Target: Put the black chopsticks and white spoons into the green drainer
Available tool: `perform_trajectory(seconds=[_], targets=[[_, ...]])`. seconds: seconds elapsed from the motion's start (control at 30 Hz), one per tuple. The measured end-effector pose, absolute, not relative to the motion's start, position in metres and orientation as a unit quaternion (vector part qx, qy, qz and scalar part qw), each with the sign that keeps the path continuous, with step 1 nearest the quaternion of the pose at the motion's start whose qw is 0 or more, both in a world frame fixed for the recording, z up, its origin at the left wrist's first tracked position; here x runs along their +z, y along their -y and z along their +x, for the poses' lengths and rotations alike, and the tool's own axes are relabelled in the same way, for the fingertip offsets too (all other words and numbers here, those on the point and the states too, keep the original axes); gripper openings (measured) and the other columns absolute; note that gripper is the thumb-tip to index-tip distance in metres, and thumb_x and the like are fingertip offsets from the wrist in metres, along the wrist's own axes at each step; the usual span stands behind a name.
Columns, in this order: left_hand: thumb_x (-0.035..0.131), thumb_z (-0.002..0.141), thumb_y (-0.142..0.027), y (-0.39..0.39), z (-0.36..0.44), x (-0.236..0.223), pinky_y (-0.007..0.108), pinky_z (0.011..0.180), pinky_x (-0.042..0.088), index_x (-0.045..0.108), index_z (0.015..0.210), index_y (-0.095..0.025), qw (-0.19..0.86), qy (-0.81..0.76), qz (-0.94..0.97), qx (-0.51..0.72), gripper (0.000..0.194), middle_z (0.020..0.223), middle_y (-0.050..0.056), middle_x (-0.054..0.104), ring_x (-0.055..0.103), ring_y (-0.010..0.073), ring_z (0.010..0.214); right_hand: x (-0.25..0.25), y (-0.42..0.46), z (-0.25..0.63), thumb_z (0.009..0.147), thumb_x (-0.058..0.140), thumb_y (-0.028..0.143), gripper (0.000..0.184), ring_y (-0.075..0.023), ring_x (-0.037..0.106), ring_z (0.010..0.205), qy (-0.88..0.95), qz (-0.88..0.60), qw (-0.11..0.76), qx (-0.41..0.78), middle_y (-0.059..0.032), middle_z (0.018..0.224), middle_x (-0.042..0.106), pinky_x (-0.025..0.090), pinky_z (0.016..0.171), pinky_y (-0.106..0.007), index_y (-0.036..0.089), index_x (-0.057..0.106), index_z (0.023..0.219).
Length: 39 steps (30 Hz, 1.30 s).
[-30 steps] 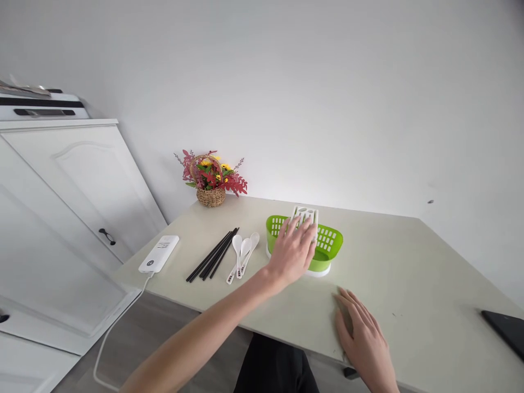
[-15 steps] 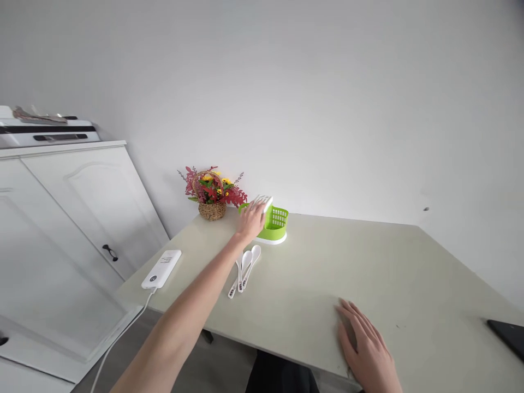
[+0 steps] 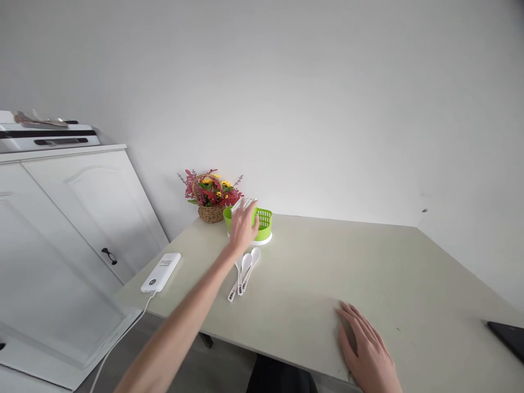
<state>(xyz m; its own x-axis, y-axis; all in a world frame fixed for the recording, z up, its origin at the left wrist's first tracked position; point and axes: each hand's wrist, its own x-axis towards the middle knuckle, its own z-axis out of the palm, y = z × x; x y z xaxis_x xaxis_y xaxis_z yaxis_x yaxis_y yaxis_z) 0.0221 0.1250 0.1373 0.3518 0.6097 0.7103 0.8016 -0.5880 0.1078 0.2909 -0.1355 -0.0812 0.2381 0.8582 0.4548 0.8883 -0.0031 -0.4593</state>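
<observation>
Directions are taken from the middle of the view. One pale wall (image 3: 335, 109) spans the back, from nine round to three o'clock. One cream tabletop (image 3: 319, 262) reaches from seven round to four o'clock. One white cabinet (image 3: 110, 199) with at least two panelled doors stands between eight and nine o'clock, bearing one white-and-black printer-like box (image 3: 61, 143) between nine and ten. At nine o'clock sits one wicker flower basket (image 3: 210, 213) with red leaves and yellow blooms, too small to count.

At seven o'clock on the table is one green perforated cutlery basket (image 3: 264, 232) on one white base, just beside the wicker one; whether the two touch I cannot tell. The left hand (image 3: 243, 226) grips its one white slotted top (image 3: 238, 203), fingers bent over it and thumb against the right side. The right hand (image 3: 366, 346), between four and five o'clock, lies palm down on the tabletop, fingers side by side, thumb apart, holding nothing.

One flat black device (image 3: 508, 338), cut off by the edge, lies near four o'clock. One white power bank (image 3: 161, 273) with one cable plugged in lies at eight. Three white spoons (image 3: 246, 263) lie at half past six, handles crossing, one bowl partly behind the left wrist. Two dark door handles (image 3: 109, 256) mark the cabinet.
</observation>
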Motion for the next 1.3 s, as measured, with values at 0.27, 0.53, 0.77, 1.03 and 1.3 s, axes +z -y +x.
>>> perform_trajectory(seconds=[0.27,0.53,0.77,1.03,1.3], targets=[[0.054,0.098,-0.023,0.004,0.068,0.054,0.026,0.068,0.052,0.071,0.112,-0.026,-0.190,0.285,-0.917,-0.205,0.022,0.061,-0.006,0.068,0.063,0.0145,0.053,-0.084,0.135,0.292,0.104,0.042,0.046,0.041,-0.0286,0.053,0.142,0.623,-0.701,0.346,-0.024,-0.0019,0.151,0.060,0.052,0.108,-0.051,0.029,0.062,0.136],[0.056,0.091,-0.020,0.025,0.031,0.017,0.023,0.054,0.037,0.069,0.099,-0.024,-0.289,0.335,-0.883,-0.158,0.016,0.045,-0.012,0.045,0.038,0.0108,0.040,-0.077,0.138,0.291,0.103,0.041,0.048,0.045,-0.0302,0.055,0.139,0.622,-0.702,0.344,-0.024,-0.0047,0.150,0.061,0.053,0.106,-0.050,0.028,0.063,0.137],[0.050,0.096,-0.023,0.039,0.003,0.017,0.023,0.051,0.028,0.063,0.101,-0.023,-0.314,0.362,-0.859,-0.178,0.014,0.046,-0.012,0.041,0.033,0.0108,0.040,-0.076,0.140,0.291,0.104,0.041,0.049,0.046,-0.0297,0.052,0.142,0.622,-0.716,0.315,-0.011,-0.0025,0.154,0.057,0.054,0.105,-0.050,0.029,0.060,0.141],[0.049,0.098,-0.026,0.041,-0.018,0.018,0.023,0.049,0.023,0.056,0.096,-0.023,-0.391,0.380,-0.811,-0.210,0.008,0.048,-0.011,0.040,0.030,0.0106,0.042,-0.075,0.141,0.292,0.104,0.041,0.050,0.048,-0.0296,0.052,0.143,0.618,-0.725,0.303,-0.007,-0.0011,0.156,0.055,0.054,0.106,-0.050,0.030,0.057,0.145],[0.048,0.095,-0.019,0.041,-0.016,0.018,0.023,0.049,0.021,0.053,0.090,-0.022,-0.379,0.382,-0.817,-0.209,0.007,0.048,-0.011,0.038,0.028,0.0097,0.044,-0.070,0.143,0.292,0.104,0.039,0.051,0.050,-0.0291,0.049,0.144,0.619,-0.730,0.289,0.010,-0.0013,0.158,0.052,0.049,0.111,-0.049,0.029,0.056,0.146]])
